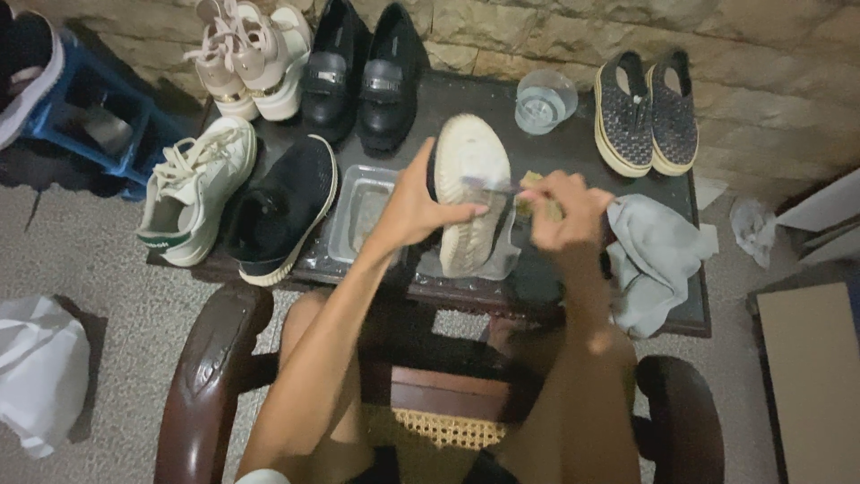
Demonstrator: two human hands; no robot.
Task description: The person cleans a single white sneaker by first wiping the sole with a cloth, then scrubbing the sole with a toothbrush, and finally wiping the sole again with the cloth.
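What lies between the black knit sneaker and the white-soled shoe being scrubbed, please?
In the head view, the clear plastic tray lies between the black knit sneaker and the white-soled shoe.

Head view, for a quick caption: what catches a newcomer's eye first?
The pale-soled shoe at the centre, held sole-up by the left hand over a clear tray, with the right hand pressing a brush to it. Around it, pairs of shoes line the dark table, and a grey cloth lies at right.

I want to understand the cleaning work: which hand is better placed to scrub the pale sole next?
Probably the right hand: it holds the brush against the shoe, while the left hand grips that shoe.
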